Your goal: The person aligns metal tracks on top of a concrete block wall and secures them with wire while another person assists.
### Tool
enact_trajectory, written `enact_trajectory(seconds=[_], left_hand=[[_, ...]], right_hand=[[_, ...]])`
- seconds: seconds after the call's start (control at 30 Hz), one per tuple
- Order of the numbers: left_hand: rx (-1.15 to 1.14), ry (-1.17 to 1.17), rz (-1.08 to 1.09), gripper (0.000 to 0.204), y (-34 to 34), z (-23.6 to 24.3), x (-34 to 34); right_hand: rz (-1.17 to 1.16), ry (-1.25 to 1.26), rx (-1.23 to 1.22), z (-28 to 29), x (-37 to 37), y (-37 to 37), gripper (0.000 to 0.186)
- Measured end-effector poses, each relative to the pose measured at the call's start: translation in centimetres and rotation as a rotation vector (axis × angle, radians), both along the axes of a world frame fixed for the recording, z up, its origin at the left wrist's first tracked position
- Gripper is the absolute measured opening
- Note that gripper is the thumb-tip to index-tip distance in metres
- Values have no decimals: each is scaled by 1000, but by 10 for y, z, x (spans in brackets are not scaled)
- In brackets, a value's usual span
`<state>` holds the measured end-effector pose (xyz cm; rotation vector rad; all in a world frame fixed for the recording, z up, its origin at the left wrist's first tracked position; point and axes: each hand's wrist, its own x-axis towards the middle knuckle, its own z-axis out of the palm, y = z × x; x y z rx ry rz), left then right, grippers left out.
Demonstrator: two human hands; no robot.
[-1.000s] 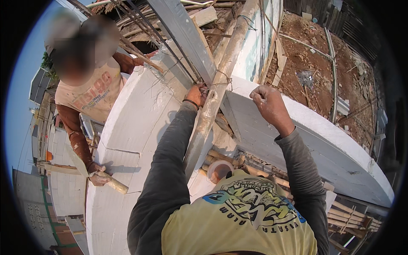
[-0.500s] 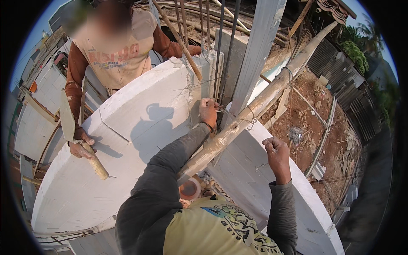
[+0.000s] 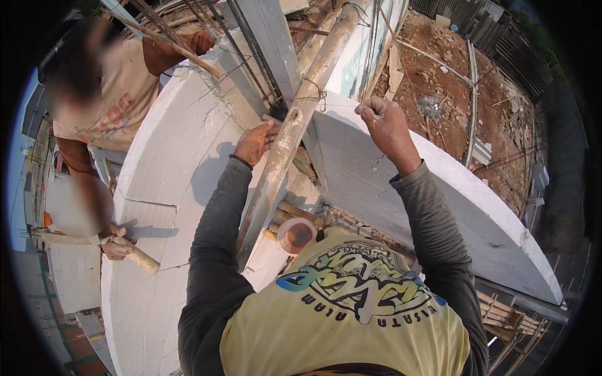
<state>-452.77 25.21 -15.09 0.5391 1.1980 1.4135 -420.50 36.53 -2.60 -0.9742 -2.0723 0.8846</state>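
White block wall [image 3: 147,244] stands at nine o'clock; a wooden pole [image 3: 291,133] slants through twelve. Near eleven, my left grip [image 3: 253,144] half-curls beside it, its hold hidden. At two, my right grip [image 3: 390,133] pinches thin wire [image 3: 323,100], which reaches toward one.

The left hand [image 3: 252,145] has moved lower beside the pole [image 3: 285,141], away from the rods [image 3: 254,54], fingers [image 3: 262,130] straighter.

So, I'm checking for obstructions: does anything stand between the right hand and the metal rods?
Yes: in this view, the slanting wooden pole and, left of it, the grey post stand between the right hand and the metal rods.
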Motion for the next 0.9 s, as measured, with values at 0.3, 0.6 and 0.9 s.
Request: enact_trajectory(seconds=[0.3,0.6,0.9], left_hand=[[-25,605,-63,17,58,37,16],[-34,326,-271,30,116,0,-35],[-49,203,-240,22,113,-35,-16]], right_hand=[[2,11,-120,-3,19,58,21],[-16,-6,-4,-17,17,60,24],[-30,29,-74,-7,21,57,23]])
